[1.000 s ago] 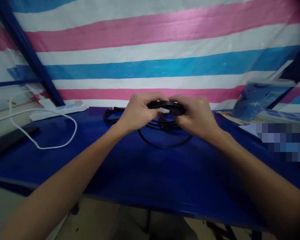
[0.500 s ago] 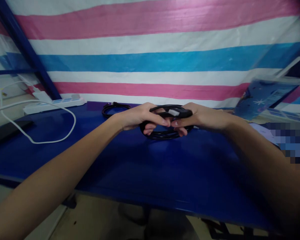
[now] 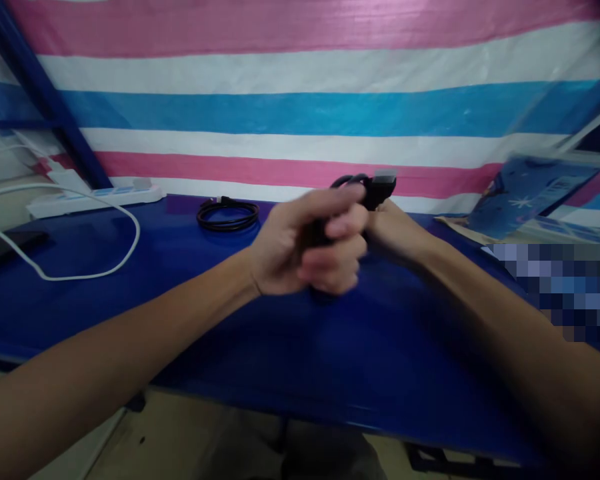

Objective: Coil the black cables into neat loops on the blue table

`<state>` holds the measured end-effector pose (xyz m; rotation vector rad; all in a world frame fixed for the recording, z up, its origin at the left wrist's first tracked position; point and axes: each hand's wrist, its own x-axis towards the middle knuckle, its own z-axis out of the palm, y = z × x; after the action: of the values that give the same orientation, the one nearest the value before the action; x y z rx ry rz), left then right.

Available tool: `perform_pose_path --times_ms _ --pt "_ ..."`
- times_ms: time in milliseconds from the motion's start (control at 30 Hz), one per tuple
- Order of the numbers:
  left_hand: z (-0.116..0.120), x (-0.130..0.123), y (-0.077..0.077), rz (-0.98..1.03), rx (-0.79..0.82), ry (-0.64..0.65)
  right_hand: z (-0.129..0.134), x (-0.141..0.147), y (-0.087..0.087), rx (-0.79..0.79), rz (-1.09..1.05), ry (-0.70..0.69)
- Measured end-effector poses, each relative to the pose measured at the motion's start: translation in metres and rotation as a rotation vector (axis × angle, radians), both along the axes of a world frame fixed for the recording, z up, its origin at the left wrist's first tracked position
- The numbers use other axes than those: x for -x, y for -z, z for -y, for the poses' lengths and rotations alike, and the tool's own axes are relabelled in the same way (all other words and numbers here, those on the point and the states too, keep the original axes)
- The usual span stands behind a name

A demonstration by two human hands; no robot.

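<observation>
My left hand (image 3: 320, 243) is closed round a coiled black cable (image 3: 350, 181), its fingers curled and slightly blurred. Most of the coil is hidden inside that hand; a few loops show above the thumb. The cable's black plug (image 3: 377, 192), with a pale grey end, points up over the knuckles. Just behind and to the right, my right hand (image 3: 393, 223) is close against the plug and the coil. Its fingers are hidden behind the left hand and the plug, so their grip does not show. Both hands are above the blue table (image 3: 280, 347).
Another coiled black cable (image 3: 227, 217) lies at the table's back. To the left are a white power strip (image 3: 100, 199), a looped white cord (image 3: 137, 233) and a flat black object (image 3: 15, 248). A blue printed packet (image 3: 525, 193) stands at the right. Striped sheeting (image 3: 280, 113) hangs behind.
My left hand has turned and wrapped its fingers round the coil, which both hands held spread out before. The plug now points upward. My right hand has slipped partly behind the left.
</observation>
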<state>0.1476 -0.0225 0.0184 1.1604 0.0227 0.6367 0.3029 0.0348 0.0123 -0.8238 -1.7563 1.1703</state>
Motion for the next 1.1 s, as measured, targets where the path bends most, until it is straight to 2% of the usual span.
perform_pose_path --times_ms 67,133,200,267,333,433,500,533,600,733,833,933,1000,1100 --pt "0.005 -0.006 0.005 -0.013 -0.081 0.102 0.001 0.005 0.001 0.025 -0.021 0.060" --pt "0.005 -0.011 0.008 -0.115 -0.197 0.031 -0.002 0.005 0.002 0.040 -0.051 0.107" --pt "-0.001 -0.012 0.005 -0.209 -0.245 -0.243 -0.006 0.002 0.002 0.066 -0.084 0.152" --pt "-0.014 -0.006 0.001 -0.224 -0.190 -0.607 -0.008 -0.001 0.000 0.104 -0.101 0.179" --pt "-0.032 0.004 0.000 -0.210 -0.132 -0.913 -0.004 0.000 -0.002 0.128 -0.089 0.163" --pt "-0.056 0.020 0.007 -0.283 -0.182 -1.221 0.011 0.007 -0.005 0.083 -0.013 -0.037" --pt "-0.065 0.027 0.013 -0.349 -0.258 -1.311 0.022 0.011 -0.007 0.040 0.054 -0.227" --pt "-0.067 0.029 0.015 -0.359 -0.295 -1.307 0.025 0.012 -0.007 0.026 0.075 -0.288" --pt "-0.066 0.030 0.016 -0.334 -0.350 -1.210 0.027 0.011 -0.008 0.007 0.068 -0.298" --pt "-0.056 0.031 0.009 -0.355 -0.428 -0.859 0.014 0.000 -0.007 -0.015 0.004 -0.150" --pt "-0.052 0.034 0.007 -0.470 -0.482 -0.620 0.002 -0.010 -0.003 -0.014 0.086 -0.102" --pt "-0.053 0.037 0.010 -0.596 -0.451 -0.389 -0.004 -0.016 0.001 0.003 0.200 -0.066" --pt "-0.056 0.040 0.012 -0.651 -0.403 -0.290 -0.005 -0.018 0.002 0.021 0.245 -0.088" --pt "-0.061 0.043 0.017 -0.677 -0.354 -0.232 -0.006 -0.019 0.003 0.059 0.276 -0.165"
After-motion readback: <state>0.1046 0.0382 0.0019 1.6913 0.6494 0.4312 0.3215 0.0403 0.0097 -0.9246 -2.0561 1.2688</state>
